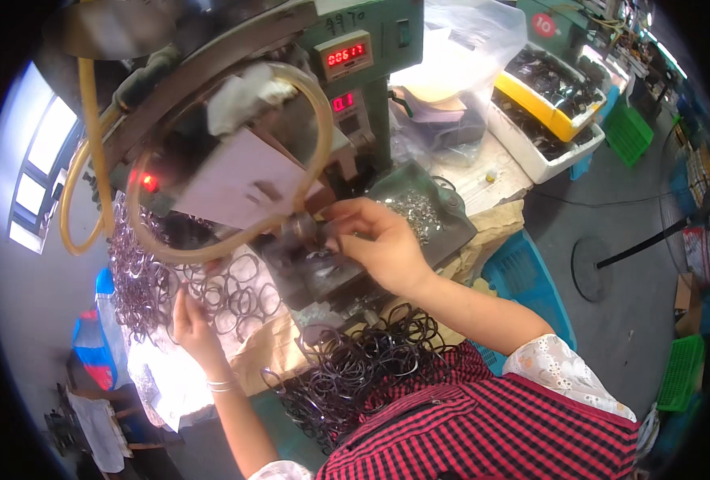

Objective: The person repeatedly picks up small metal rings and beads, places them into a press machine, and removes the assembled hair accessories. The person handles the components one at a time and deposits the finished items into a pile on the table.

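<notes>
Head view. The right hand [383,246] is being held at the tool head [300,230] of a green machine [387,52], thumb and forefinger being bent toward each other; whether a small piece is being pinched cannot be told. Just right of that hand, small shiny bits [419,214] are being contained in a dark tray [455,238]. The left hand [195,326] is being held lower, fingers partly curled; whether a ring is being grasped cannot be told. Just right of it, dark rings [243,298] are being displayed loosely; beyond it to the left, a tangled heap [133,280] is being seen. Below the right hand, more rings [363,364] are being supported against a checked apron [459,416].
</notes>
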Demonstrator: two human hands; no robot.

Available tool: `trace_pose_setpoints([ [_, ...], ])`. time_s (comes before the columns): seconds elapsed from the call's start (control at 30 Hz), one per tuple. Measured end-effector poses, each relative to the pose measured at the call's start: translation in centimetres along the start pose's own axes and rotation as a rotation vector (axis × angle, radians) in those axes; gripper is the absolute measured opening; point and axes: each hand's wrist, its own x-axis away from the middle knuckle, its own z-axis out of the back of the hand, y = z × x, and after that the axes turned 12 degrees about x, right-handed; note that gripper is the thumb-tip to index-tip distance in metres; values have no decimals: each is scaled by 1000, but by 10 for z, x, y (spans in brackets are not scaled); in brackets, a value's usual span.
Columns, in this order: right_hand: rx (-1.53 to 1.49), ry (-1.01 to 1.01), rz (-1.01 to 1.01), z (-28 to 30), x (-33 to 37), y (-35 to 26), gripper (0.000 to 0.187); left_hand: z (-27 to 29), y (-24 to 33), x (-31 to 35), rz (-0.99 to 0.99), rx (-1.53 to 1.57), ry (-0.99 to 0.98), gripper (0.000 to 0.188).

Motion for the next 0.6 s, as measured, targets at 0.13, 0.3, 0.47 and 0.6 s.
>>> trace_pose_setpoints([
  [0.13, -76, 38, -46, -9, 5, -11, 36, -36, 47, 30, 61, 313, 161, 33],
  [0.3, 258, -45, 115, 2, 26, -35, 35, -46, 102, 79, -385, 63, 58, 24],
  [0.47, 1464, 261, 324, 82, -6, 35, 22, -105, 124, 77, -732, -109, -481, 22],
  [0.6, 1429, 277, 349, 111, 3, 62, 18, -127, 115, 66, -747, -71, -556, 21],
])
